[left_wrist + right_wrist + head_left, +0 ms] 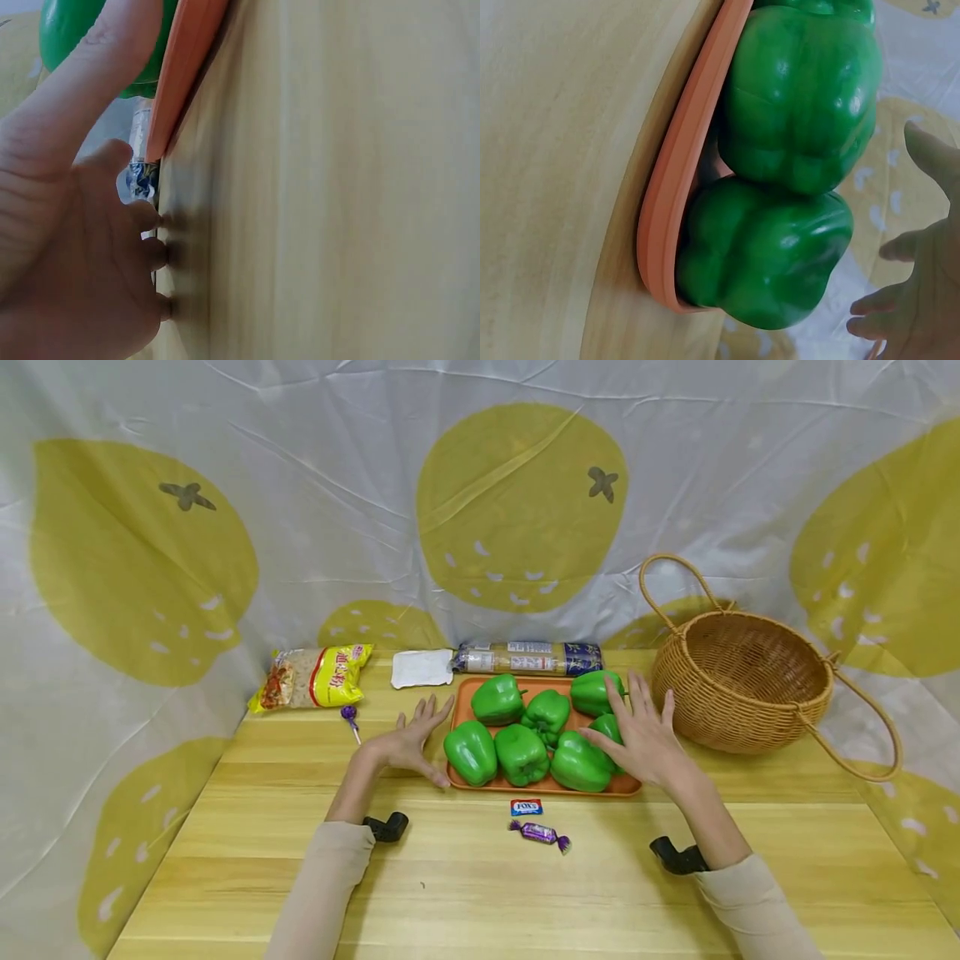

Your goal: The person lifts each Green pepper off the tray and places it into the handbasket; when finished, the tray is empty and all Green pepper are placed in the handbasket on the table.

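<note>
An orange tray [622, 787] in the middle of the table holds several green bell peppers [522, 754]. At the tray's left edge is my left hand [405, 745], its fingers spread and the thumb close to the front left corner. In the left wrist view the thumb overlaps a green bell pepper [71, 34] and the orange rim [176, 82]. Over the tray's right side, my right hand [643, 739] is spread with nothing in its grasp. The right wrist view has its fingers apart from the bell peppers [765, 251], which lean out over the rim [671, 187].
A wicker basket [742, 727] with two handles stands right of the tray. Behind the tray lie a long clear packet [525, 658] and a white packet [422, 668]. A yellow food bag [315, 677] and purple lollipop [349, 713] are leftward; two wrapped candies [538, 833] lie in front.
</note>
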Available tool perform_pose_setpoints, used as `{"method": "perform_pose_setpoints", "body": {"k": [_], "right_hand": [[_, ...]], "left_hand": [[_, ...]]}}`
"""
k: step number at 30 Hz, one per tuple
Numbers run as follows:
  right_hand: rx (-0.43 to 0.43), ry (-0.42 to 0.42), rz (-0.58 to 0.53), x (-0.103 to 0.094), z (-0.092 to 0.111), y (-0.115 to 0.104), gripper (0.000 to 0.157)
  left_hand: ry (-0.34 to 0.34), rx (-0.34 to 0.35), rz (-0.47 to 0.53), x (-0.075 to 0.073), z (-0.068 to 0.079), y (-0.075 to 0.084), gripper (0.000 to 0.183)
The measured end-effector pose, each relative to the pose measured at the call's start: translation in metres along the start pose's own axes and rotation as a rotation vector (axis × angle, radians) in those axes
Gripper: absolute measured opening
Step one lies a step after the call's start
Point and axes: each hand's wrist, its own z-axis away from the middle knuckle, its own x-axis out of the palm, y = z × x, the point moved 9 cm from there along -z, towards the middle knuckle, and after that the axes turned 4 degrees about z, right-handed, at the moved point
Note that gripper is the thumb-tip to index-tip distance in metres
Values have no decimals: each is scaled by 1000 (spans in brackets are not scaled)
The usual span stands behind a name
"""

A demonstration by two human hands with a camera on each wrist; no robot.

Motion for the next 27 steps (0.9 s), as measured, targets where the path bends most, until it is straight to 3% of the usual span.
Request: {"method": "perform_pose_setpoints", "body": {"k": [9,14,19,27], "right_hand": [[-19,-15,-51,3,1,-3,92],[-91,-15,-201,0,-1,-14,87],[-224,2,-366,-5,-4,-54,84],[-341,6,-395,15,-17,-137,83]], "left_hand": [[-15,-52,-79,5,-3,-4,138],[-13,-58,-104,7,-2,-5,136],[-7,-56,-103,7,0,-5,135],[-6,-49,-102,7,-2,-4,131]]}}
